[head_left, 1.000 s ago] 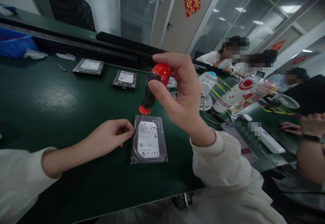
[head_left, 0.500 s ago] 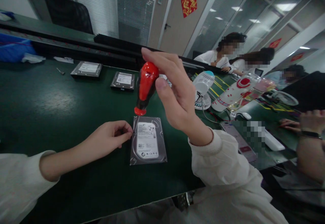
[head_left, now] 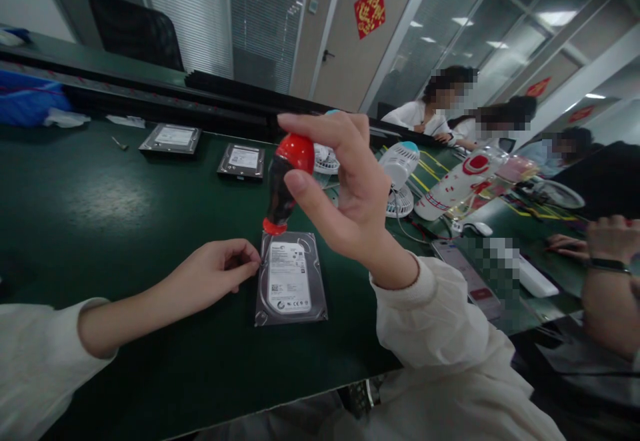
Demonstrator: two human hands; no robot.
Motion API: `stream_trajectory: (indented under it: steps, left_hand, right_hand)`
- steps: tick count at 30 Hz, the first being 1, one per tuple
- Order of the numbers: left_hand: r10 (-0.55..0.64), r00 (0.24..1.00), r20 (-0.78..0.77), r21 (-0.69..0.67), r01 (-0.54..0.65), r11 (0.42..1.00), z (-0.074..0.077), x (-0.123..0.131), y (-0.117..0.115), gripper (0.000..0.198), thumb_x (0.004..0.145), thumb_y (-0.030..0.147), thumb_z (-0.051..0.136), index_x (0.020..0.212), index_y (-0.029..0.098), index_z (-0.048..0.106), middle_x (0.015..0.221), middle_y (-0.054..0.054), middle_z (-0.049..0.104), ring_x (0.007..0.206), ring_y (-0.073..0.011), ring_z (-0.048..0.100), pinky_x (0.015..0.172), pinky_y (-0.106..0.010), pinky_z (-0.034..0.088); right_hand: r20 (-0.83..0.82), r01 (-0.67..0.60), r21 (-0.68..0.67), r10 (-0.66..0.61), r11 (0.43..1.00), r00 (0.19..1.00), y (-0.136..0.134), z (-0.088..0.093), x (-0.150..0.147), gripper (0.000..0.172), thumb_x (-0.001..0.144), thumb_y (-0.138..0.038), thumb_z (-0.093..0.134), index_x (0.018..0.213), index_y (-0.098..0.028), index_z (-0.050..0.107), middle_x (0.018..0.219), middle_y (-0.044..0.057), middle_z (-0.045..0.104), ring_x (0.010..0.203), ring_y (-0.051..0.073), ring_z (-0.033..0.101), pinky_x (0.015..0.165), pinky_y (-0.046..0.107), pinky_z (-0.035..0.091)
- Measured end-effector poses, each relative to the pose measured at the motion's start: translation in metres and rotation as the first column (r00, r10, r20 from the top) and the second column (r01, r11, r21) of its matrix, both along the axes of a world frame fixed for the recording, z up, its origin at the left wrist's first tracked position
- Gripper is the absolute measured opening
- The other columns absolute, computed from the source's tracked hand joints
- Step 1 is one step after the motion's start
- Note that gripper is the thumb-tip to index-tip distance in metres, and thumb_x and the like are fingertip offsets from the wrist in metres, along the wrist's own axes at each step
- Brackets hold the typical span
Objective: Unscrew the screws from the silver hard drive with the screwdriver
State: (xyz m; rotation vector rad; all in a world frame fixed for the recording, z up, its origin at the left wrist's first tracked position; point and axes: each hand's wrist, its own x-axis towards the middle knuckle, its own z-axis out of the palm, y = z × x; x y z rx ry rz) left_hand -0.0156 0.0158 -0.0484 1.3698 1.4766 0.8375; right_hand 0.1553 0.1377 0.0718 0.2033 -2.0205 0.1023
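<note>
A hard drive [head_left: 289, 281] lies label up on the green table in front of me. My right hand [head_left: 345, 184] has its thumb and fingers around the red and black handle of a screwdriver [head_left: 287, 178], which leans over the drive's upper left part. Its thin shaft points down toward the drive's left edge, and the tip is hard to make out. My left hand [head_left: 225, 268] is closed in a pinch at that same edge, close to the tip. Whatever lies between those fingertips is hidden.
Two more hard drives, one at the left [head_left: 171, 138] and one nearer [head_left: 242, 161], lie farther back. A small screw-like piece [head_left: 119, 143] is left of them. White fans [head_left: 400, 168], a bottle [head_left: 453, 181] and a phone [head_left: 465, 274] stand or lie rightward. A co-worker's arm [head_left: 607, 281] is far right.
The screwdriver handle has turned, so a black side faces me where red was. My right thumb has shifted left across it. My left hand and the drive stay nearly still.
</note>
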Motion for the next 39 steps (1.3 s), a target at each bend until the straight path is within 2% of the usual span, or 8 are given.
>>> stream_trajectory:
  steps: [5, 10, 14, 19, 24, 28, 34, 39]
  left_hand:
    - [0.003, 1.0, -0.012, 0.001, -0.003, 1.0, -0.002, -0.001, 0.001, 0.032, 0.087, 0.052, 0.059, 0.09, 0.02, 0.062, 0.084, -0.001, 0.064, 0.066, -0.0151, 0.06, 0.055, -0.025, 0.049]
    - [-0.002, 1.0, -0.026, -0.005, 0.002, 1.0, -0.002, -0.002, 0.001, 0.032, 0.088, 0.052, 0.059, 0.091, 0.021, 0.062, 0.084, -0.001, 0.063, 0.066, -0.0146, 0.059, 0.054, -0.024, 0.049]
    - [0.002, 0.999, -0.036, 0.0, -0.002, 1.0, -0.002, -0.002, 0.001, 0.032, 0.087, 0.052, 0.058, 0.09, 0.02, 0.063, 0.082, -0.001, 0.064, 0.064, -0.0145, 0.059, 0.054, -0.025, 0.049]
    - [0.007, 1.0, -0.021, 0.006, -0.007, 1.0, -0.001, 0.001, 0.001, 0.03, 0.086, 0.05, 0.058, 0.089, 0.02, 0.063, 0.081, -0.001, 0.064, 0.064, -0.0143, 0.059, 0.053, -0.024, 0.047]
    - [0.005, 1.0, -0.021, 0.003, -0.005, 1.0, -0.001, 0.001, 0.001, 0.03, 0.086, 0.05, 0.058, 0.089, 0.021, 0.062, 0.082, -0.001, 0.064, 0.064, -0.0147, 0.059, 0.053, -0.024, 0.048]
    - [0.005, 1.0, -0.009, 0.004, -0.005, 1.0, -0.002, 0.0, 0.001, 0.029, 0.087, 0.05, 0.059, 0.089, 0.021, 0.062, 0.082, -0.001, 0.064, 0.064, -0.0147, 0.059, 0.054, -0.024, 0.048]
    - [-0.001, 1.0, 0.003, -0.006, 0.001, 1.0, -0.001, 0.0, 0.001, 0.028, 0.087, 0.049, 0.059, 0.089, 0.021, 0.062, 0.082, 0.0, 0.063, 0.067, -0.015, 0.059, 0.054, -0.024, 0.047]
    - [0.001, 1.0, 0.002, -0.005, -0.001, 1.0, -0.001, 0.0, 0.001, 0.027, 0.087, 0.047, 0.059, 0.089, 0.021, 0.061, 0.083, 0.0, 0.063, 0.069, -0.0151, 0.059, 0.054, -0.024, 0.047]
  right_hand:
    - [0.012, 0.127, -0.052, -0.126, 0.991, 0.992, -0.004, -0.004, 0.001, 0.028, 0.096, -0.037, 0.046, 0.118, -0.025, 0.057, 0.114, 0.003, 0.069, 0.108, 0.02, 0.062, 0.1, 0.041, 0.05]
    - [0.043, 0.111, -0.179, -0.105, 0.978, 0.994, 0.0, -0.013, -0.002, 0.032, 0.097, -0.036, 0.043, 0.127, -0.025, 0.049, 0.127, 0.006, 0.063, 0.114, 0.019, 0.063, 0.099, 0.039, 0.054]
    - [-0.017, 0.138, -0.13, -0.141, 0.982, 0.99, 0.001, -0.011, -0.001, 0.029, 0.094, -0.041, 0.051, 0.119, -0.025, 0.055, 0.116, 0.003, 0.068, 0.105, 0.018, 0.064, 0.093, 0.037, 0.054]
    - [0.101, 0.13, -0.087, -0.121, 0.988, 0.987, 0.0, -0.006, 0.002, 0.033, 0.099, -0.03, 0.038, 0.128, -0.029, 0.053, 0.13, 0.001, 0.066, 0.12, 0.018, 0.061, 0.107, 0.039, 0.048]
    - [0.004, 0.18, -0.104, -0.18, 0.978, 0.984, 0.0, -0.006, 0.001, 0.031, 0.094, -0.042, 0.05, 0.118, -0.026, 0.061, 0.109, 0.002, 0.069, 0.108, 0.021, 0.062, 0.099, 0.045, 0.051]
    - [0.122, 0.136, -0.122, -0.122, 0.983, 0.985, -0.003, -0.002, 0.005, 0.033, 0.098, -0.031, 0.04, 0.126, -0.03, 0.056, 0.127, 0.001, 0.066, 0.119, 0.02, 0.06, 0.107, 0.043, 0.048]
    - [0.111, 0.247, -0.113, -0.235, 0.962, 0.966, -0.003, -0.002, 0.009, 0.032, 0.094, -0.046, 0.047, 0.121, -0.033, 0.058, 0.115, 0.001, 0.07, 0.11, 0.024, 0.062, 0.102, 0.047, 0.051]
    - [0.2, 0.207, -0.098, -0.185, 0.973, 0.962, -0.004, -0.002, 0.008, 0.039, 0.099, -0.036, 0.031, 0.134, -0.035, 0.048, 0.132, -0.003, 0.064, 0.125, 0.019, 0.058, 0.112, 0.043, 0.046]
